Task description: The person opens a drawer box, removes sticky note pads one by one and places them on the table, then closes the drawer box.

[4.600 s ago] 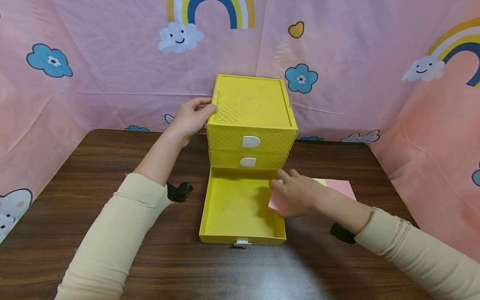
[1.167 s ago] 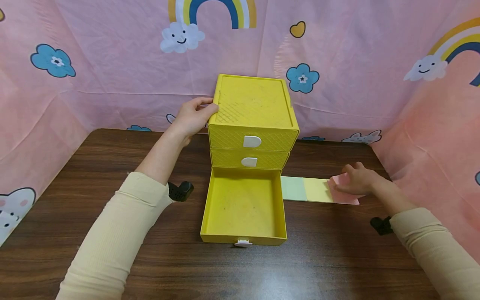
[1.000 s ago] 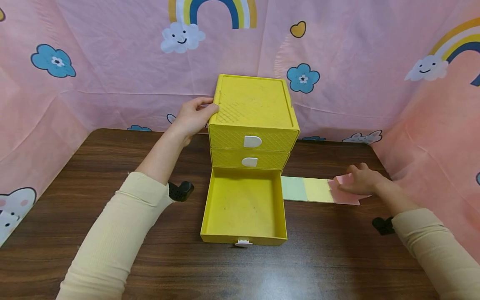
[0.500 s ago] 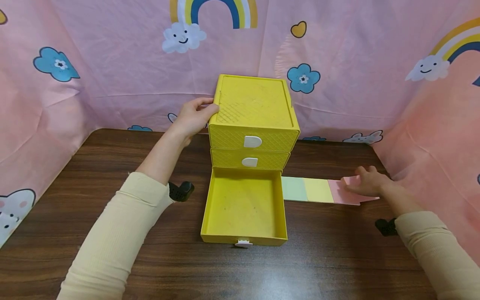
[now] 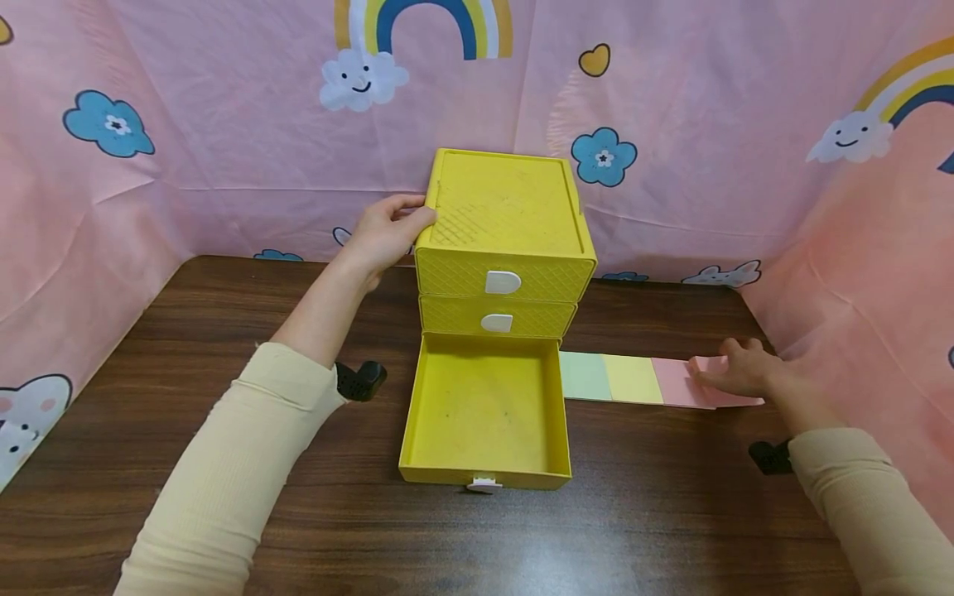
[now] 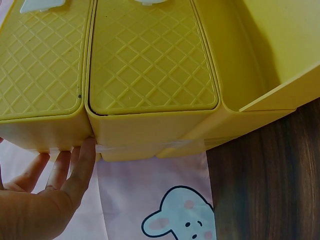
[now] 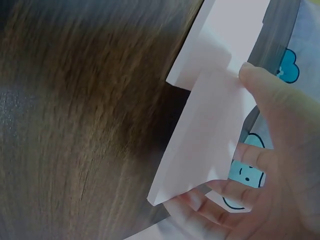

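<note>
A yellow drawer cabinet stands at the back of the table, its bottom drawer pulled out. My left hand steadies the cabinet's upper left side; in the left wrist view the fingertips press against that side. At the right, my right hand pinches a pink sticky note pad between thumb and fingers. This pad lies low, meeting or slightly overlapping the end of another pink pad. A yellow pad and a green pad continue that row toward the drawer.
The dark wooden table spreads around the cabinet. Pink patterned cloth hangs behind and at both sides. White tabs mark the drawer fronts. Black devices sit at both wrists.
The right hand has carried the pink pad from the drawer's right edge to the row's right end, then shifted it further right and lowered it. The left hand keeps its place.
</note>
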Demonstrator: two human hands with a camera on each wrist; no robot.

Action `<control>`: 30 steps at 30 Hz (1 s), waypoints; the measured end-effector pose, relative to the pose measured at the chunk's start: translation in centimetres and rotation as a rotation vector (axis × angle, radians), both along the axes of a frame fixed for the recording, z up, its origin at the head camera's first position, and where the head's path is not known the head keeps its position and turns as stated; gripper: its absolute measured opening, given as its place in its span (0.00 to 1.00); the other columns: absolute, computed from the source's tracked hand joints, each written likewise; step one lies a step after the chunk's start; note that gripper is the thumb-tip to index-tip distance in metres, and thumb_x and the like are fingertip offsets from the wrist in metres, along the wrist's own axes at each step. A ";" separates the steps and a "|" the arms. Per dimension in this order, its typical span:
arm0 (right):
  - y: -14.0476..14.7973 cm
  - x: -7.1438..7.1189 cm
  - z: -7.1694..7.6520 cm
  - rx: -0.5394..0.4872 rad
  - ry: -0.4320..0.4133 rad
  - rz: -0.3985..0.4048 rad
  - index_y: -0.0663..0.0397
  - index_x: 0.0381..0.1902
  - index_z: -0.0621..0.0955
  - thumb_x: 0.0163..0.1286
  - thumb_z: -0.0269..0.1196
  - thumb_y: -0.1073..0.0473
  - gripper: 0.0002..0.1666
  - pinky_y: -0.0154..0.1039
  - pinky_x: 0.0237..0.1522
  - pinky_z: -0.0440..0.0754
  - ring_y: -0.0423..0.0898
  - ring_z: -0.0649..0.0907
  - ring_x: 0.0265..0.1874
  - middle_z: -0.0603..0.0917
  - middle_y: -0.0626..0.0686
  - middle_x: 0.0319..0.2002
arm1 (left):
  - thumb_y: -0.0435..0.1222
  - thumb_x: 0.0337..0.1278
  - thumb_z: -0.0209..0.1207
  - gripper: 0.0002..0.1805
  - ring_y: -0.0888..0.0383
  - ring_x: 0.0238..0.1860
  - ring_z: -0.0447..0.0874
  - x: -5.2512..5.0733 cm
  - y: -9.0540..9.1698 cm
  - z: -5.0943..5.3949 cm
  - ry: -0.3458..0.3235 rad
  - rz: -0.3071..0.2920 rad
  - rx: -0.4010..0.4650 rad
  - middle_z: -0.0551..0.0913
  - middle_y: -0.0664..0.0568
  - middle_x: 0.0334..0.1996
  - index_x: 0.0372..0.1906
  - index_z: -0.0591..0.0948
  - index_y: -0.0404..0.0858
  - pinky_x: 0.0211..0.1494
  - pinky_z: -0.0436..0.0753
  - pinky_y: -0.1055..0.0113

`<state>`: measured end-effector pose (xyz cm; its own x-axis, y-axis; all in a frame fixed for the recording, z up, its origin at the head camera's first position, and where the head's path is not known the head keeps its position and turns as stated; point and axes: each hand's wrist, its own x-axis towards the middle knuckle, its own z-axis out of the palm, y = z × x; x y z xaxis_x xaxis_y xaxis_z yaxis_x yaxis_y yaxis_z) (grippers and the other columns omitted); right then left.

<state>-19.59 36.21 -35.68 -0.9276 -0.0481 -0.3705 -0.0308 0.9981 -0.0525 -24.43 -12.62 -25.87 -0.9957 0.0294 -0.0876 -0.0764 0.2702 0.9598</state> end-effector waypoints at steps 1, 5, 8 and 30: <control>0.1 0.0 0.0 -0.003 -0.001 -0.004 0.75 0.56 0.60 0.60 0.50 0.30 0.51 0.61 0.38 0.75 0.73 0.66 0.49 0.57 0.82 0.54 | 0.46 0.61 0.51 0.26 0.58 0.43 0.77 0.0 0.0 0.0 0.003 0.001 -0.005 0.72 0.49 0.56 0.65 0.68 0.47 0.41 0.82 0.70; 0.4 0.1 -0.2 -0.007 -0.006 -0.026 0.76 0.57 0.59 0.60 0.48 0.29 0.52 0.61 0.38 0.75 0.72 0.66 0.48 0.57 0.82 0.53 | 0.46 0.61 0.52 0.26 0.58 0.44 0.77 0.0 0.1 0.0 0.007 0.004 -0.021 0.72 0.49 0.55 0.64 0.68 0.47 0.42 0.81 0.70; 0.6 0.2 -0.2 -0.010 -0.017 -0.048 0.76 0.57 0.58 0.61 0.48 0.29 0.53 0.62 0.39 0.74 0.71 0.64 0.48 0.57 0.81 0.53 | 0.46 0.61 0.52 0.26 0.58 0.44 0.77 0.0 0.1 0.0 0.007 0.002 -0.022 0.72 0.49 0.55 0.64 0.68 0.48 0.43 0.81 0.69; 1.9 0.0 -1.0 -0.039 -0.039 -0.121 0.81 0.56 0.55 0.59 0.54 0.32 0.55 0.68 0.43 0.70 0.76 0.58 0.51 0.52 0.86 0.52 | 0.44 0.61 0.52 0.25 0.60 0.40 0.78 0.0 0.1 0.0 -0.002 0.006 0.026 0.72 0.50 0.53 0.64 0.69 0.47 0.40 0.83 0.70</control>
